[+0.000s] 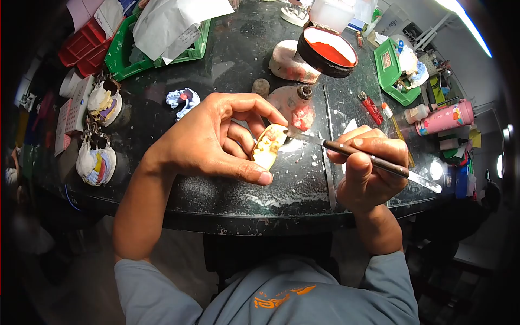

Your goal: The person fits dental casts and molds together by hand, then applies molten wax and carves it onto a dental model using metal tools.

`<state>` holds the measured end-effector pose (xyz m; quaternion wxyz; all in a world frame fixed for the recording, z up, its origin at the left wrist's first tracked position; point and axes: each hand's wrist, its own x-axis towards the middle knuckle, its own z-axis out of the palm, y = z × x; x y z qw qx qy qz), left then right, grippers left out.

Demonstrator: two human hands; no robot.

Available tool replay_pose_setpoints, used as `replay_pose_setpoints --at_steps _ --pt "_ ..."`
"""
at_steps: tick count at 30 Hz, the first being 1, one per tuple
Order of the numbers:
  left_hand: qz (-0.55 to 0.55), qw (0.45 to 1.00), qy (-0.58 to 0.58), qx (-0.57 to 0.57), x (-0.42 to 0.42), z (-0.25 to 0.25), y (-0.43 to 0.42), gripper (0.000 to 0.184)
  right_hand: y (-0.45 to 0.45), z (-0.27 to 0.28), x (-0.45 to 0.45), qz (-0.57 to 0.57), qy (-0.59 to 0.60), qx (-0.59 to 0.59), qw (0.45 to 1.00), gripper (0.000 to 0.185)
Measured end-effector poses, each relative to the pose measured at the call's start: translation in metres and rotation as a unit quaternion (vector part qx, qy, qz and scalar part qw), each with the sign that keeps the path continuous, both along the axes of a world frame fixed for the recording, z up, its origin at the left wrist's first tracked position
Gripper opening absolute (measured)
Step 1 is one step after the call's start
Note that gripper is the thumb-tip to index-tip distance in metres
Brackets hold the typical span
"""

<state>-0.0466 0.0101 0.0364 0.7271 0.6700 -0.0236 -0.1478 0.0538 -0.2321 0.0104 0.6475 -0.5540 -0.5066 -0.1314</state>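
My left hand (197,138) grips a small yellowish plaster dental cast (269,147) between thumb and fingers, its tooth side turned up. My right hand (376,165) is closed round the dark wooden handle of a wax knife (392,166). Its thin blade points left, the tip close to the upper right edge of the cast; whether it touches, I cannot tell. The knife's broad metal end sticks out past my right hand. Just behind the blade stands a round spirit burner (290,103) with a dark neck. A long thin metal tool (329,176) lies between my hands.
Behind the burner, a round tin of red wax (329,51) leans by a pinkish block (290,59). Mounted dental models (97,162) stand left, near a blue-and-white piece (181,100). Green trays (127,54) sit at the back. A red lighter (370,108) and pink bottle (447,116) lie right.
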Motion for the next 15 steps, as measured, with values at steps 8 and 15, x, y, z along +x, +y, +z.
replay_pose_setpoints --at_steps 8,15 --pt "-0.002 1.000 -0.002 -0.001 -0.0010 -0.0026 -0.0002 0.071 0.0001 -0.0016 -0.0008 0.007 -0.047 -0.026 0.999 0.037" --pt "-0.002 1.000 0.003 0.007 -0.0008 -0.0014 -0.0005 0.070 0.0028 0.0017 -0.0044 -0.016 -0.073 -0.060 0.995 0.039"
